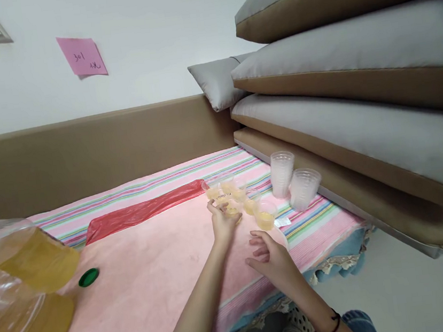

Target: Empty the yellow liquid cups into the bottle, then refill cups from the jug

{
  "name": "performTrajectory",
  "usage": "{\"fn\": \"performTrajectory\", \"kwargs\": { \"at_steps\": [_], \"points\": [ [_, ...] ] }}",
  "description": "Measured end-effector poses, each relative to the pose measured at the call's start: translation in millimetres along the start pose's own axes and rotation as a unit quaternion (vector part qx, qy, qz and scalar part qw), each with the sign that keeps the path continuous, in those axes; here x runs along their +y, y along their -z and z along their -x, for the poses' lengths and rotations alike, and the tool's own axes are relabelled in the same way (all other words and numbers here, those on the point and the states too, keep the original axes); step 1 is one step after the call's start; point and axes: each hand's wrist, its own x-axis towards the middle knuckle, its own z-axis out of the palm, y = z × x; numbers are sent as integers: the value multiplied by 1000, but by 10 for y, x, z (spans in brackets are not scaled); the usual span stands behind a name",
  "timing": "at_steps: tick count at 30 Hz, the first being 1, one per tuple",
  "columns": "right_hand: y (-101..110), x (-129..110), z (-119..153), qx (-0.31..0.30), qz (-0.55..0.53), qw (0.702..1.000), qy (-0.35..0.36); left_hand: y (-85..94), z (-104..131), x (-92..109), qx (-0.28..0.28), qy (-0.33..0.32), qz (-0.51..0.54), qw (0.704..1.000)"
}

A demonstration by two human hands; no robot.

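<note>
My left hand [224,221] is closed around a small clear plastic cup [232,207] with yellow liquid in it, at the near side of a group of similar cups. My right hand [267,252] hovers over the pink cloth with its fingers apart and nothing in them. Just beyond it stands another cup of yellow liquid [265,218], and a further filled cup [250,204] is beside that one. More filled cups [227,187] are bunched behind my left hand, partly overlapping.
Two stacks of clear cups [283,174] [305,189] stand at the right. Large clear jugs of yellow liquid [35,259] fill the left, near a green cap [89,277]. Red plastic [142,211] lies along the back. Stacked cushions [347,70] rise on the right.
</note>
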Motion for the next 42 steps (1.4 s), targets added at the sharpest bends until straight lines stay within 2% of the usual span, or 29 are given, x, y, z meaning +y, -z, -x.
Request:
{"fn": "performTrajectory", "kwargs": {
  "at_steps": [17, 23, 26, 29, 32, 35, 37, 39, 42],
  "points": [
    [-74, 7, 8, 14, -3, 1000, 18, -37, 89, 83, -15, 6, -6, 1000],
    [-32, -14, 2, 21, -14, 1000, 12, 100, 197, 112, 5, -4, -53, 999],
    [26, -63, -9, 52, -39, 998, 16, 186, 318, 225, 41, -29, -90, 995],
    [190, -130, -63, 97, -64, 993, 26, 169, 406, 482, 39, -91, -111, 989],
    [501, -153, -165, 187, -71, 979, 27, 5, 433, 830, -17, -167, -117, 979],
    [836, -89, -278, 339, -42, 938, 64, -276, 416, 1128, -90, -227, -121, 962],
    [985, -17, -346, 397, 3, 912, 106, -499, 388, 1247, -133, -249, -132, 950],
    [1048, 54, -406, 387, 49, 911, 133, -725, 350, 1300, -166, -257, -149, 940],
    [1032, 122, -482, 341, 82, 926, 139, -1019, 289, 1296, -200, -260, -175, 928]
  ]
}}
